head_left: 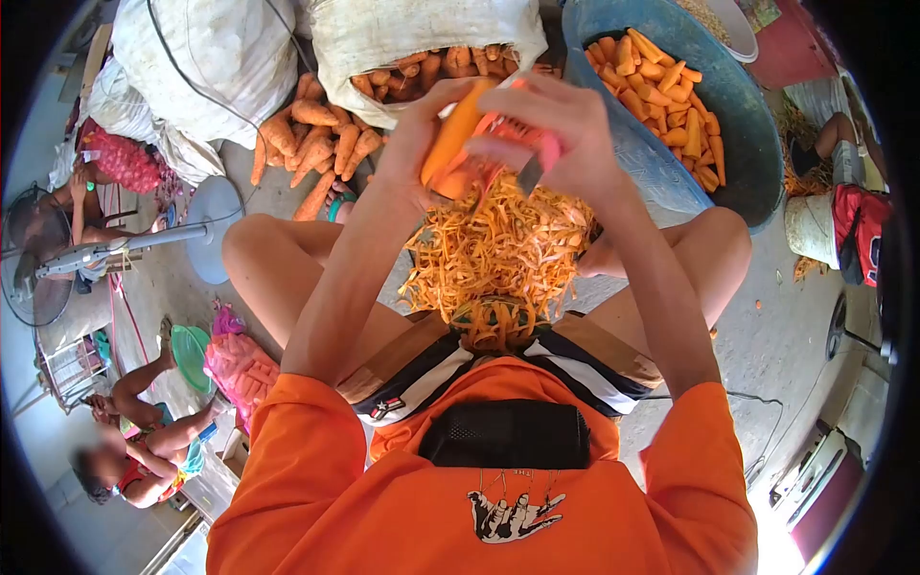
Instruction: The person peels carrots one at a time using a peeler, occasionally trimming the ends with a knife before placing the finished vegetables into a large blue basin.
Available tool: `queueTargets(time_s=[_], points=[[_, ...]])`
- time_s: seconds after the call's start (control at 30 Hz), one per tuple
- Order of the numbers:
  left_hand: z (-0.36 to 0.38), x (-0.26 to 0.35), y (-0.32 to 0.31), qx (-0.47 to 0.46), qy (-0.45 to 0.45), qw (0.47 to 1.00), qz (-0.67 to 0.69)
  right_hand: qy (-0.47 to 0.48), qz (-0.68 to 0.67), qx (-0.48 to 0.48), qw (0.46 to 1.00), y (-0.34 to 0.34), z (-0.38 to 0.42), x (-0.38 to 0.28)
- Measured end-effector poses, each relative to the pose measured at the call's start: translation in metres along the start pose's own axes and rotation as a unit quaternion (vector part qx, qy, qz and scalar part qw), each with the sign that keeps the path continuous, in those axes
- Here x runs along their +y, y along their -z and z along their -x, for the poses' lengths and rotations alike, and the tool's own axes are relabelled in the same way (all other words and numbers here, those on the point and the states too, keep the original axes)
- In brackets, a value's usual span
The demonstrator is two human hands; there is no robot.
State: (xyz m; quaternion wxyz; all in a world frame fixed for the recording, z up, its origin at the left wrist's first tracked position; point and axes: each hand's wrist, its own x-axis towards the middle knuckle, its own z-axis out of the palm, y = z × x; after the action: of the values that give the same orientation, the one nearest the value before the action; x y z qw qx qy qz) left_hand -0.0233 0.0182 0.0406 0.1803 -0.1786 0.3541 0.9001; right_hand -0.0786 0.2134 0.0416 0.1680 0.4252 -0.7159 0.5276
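Observation:
My left hand (418,134) grips a peeled-looking orange carrot (448,149), held up at a slant in front of me. Close beside it, my right hand (567,134) is closed round a red-orange peeler (506,129), blurred by motion. The peeler lies against or just beside the carrot; the blur hides whether they touch. Below both hands, a heap of carrot peelings (503,244) covers the floor between my bent legs, with some strips on my shorts.
An open white sack (422,31) of unpeeled carrots lies ahead, with loose carrots (311,134) to its left. A blue tub (752,134) at the right holds peeled carrots. A standing fan (213,228) and a seated person (144,460) are at the left.

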Motion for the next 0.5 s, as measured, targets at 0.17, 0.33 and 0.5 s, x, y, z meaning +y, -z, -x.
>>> queueTargets(time_s=[0.17,0.33,0.5], points=[[0.003,-0.016,0.004,-0.054,-0.014,0.998,-0.019,-0.088,0.089,0.114,0.986,0.034,-0.005,0.048],[-0.003,-0.022,0.006,-0.038,-0.05,0.998,-0.028,-0.041,-0.081,0.017,0.996,0.005,-0.002,0.0],[0.007,-0.015,0.013,-0.033,-0.032,0.999,-0.021,-0.108,0.072,0.089,0.988,0.028,-0.008,0.052]])
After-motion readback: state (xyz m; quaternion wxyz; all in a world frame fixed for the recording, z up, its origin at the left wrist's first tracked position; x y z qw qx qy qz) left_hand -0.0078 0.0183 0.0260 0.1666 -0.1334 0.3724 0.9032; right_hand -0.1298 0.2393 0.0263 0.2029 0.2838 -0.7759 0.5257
